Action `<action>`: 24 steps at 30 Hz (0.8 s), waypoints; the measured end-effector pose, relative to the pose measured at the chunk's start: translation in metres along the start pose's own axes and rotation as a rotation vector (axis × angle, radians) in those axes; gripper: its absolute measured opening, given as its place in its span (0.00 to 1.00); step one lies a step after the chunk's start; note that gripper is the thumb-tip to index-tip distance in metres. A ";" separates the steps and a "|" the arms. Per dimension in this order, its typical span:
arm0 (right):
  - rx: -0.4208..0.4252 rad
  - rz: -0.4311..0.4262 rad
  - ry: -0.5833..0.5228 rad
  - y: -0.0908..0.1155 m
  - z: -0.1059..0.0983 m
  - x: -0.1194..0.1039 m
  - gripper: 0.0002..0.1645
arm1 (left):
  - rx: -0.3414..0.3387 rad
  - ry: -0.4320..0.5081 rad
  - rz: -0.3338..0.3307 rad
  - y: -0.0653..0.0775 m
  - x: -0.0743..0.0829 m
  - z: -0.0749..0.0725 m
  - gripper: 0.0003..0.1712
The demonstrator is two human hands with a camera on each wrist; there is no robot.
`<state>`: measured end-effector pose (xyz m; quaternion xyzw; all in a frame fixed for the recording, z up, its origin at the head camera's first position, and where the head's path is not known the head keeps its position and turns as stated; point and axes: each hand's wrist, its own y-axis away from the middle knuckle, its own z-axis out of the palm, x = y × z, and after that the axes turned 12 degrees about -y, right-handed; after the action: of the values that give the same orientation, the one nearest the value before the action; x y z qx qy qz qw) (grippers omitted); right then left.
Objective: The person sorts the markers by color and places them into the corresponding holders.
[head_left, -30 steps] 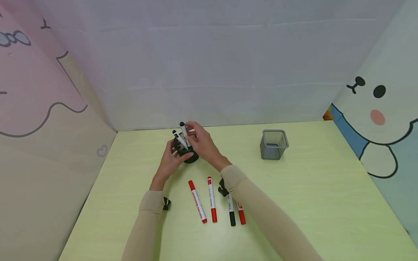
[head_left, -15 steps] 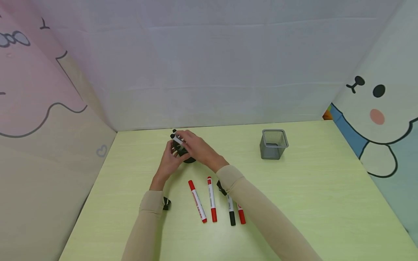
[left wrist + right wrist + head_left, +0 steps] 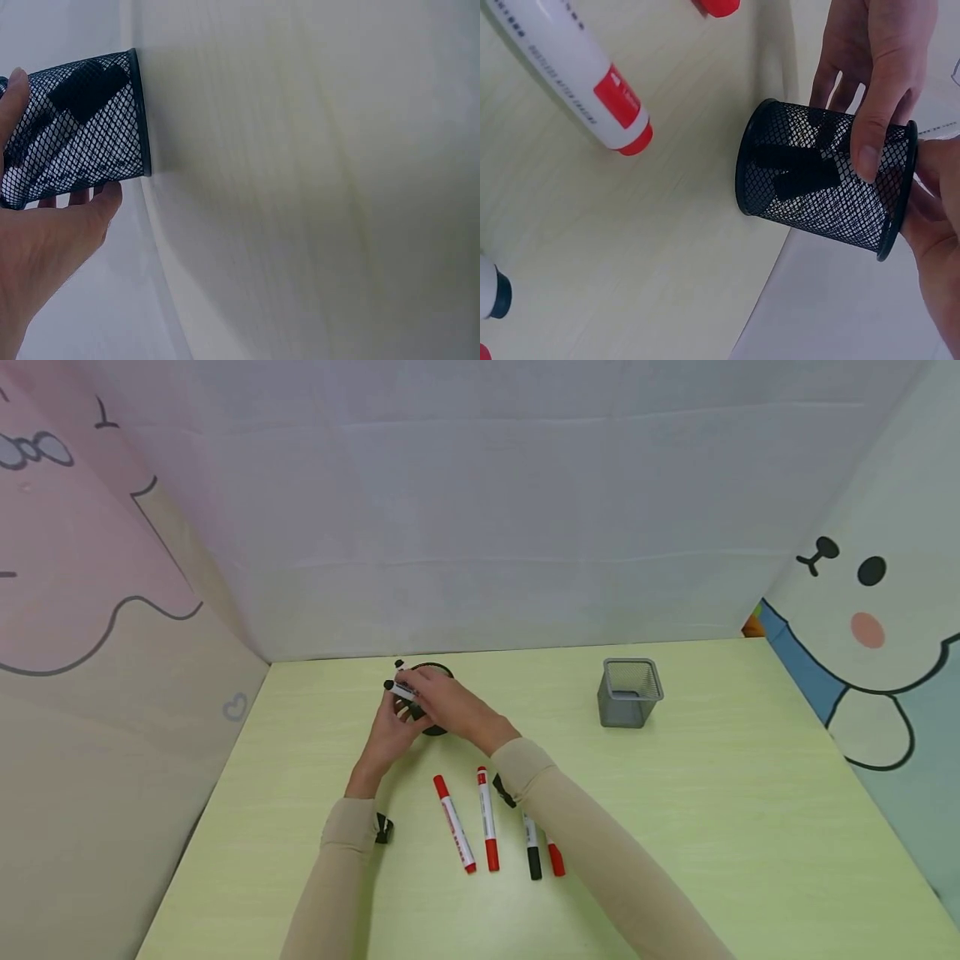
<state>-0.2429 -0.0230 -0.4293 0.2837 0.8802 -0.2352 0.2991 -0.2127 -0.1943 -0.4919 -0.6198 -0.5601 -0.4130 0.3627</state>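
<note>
In the head view a round black mesh pen holder (image 3: 418, 713) stands at the back left of the table, partly hidden by both hands. My left hand (image 3: 387, 742) grips its side, thumb and fingers wrapped round the mesh, as the left wrist view shows for the holder (image 3: 82, 127). Over the rim, my right hand (image 3: 442, 700) holds a white marker with a black end (image 3: 397, 689), tilted left. Behind it pokes up a second black-ended marker (image 3: 401, 665). Through the mesh, two dark marker ends (image 3: 806, 180) show near the bottom in the right wrist view.
Nearer the front lie two red-and-white markers, a left one (image 3: 454, 823) and a middle one (image 3: 487, 818). A black-capped marker (image 3: 533, 852) and another red one (image 3: 556, 858) are partly under the right sleeve. A grey square mesh holder (image 3: 628, 693) stands back right.
My right hand has moved down and left over the holder's rim. The markers in it have swung from steep to leaning left. My left hand stays in place on the holder.
</note>
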 end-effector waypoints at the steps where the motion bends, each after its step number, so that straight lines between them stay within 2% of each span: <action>1: -0.009 0.003 -0.012 0.000 0.000 0.000 0.21 | -0.002 0.003 0.001 0.000 0.000 0.000 0.48; 5: -0.025 -0.007 -0.026 0.002 0.001 0.001 0.20 | -0.008 0.005 0.001 0.000 -0.001 -0.001 0.45; 8: 0.000 -0.027 -0.015 0.004 0.001 0.002 0.21 | -0.006 -0.004 -0.008 0.000 -0.001 -0.001 0.45; 12: 0.035 -0.021 -0.059 0.009 -0.001 0.004 0.22 | 0.000 -0.026 -0.023 0.000 -0.001 -0.001 0.46; 19: 0.085 -0.015 -0.111 0.018 -0.006 0.006 0.25 | 0.013 -0.028 -0.009 -0.002 0.000 0.000 0.46; 24: 0.132 -0.051 -0.115 0.025 -0.009 0.008 0.25 | 0.015 -0.044 -0.004 -0.003 0.000 0.000 0.47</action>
<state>-0.2354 0.0032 -0.4340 0.2663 0.8510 -0.3162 0.3238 -0.2154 -0.1942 -0.4916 -0.6248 -0.5723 -0.3959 0.3541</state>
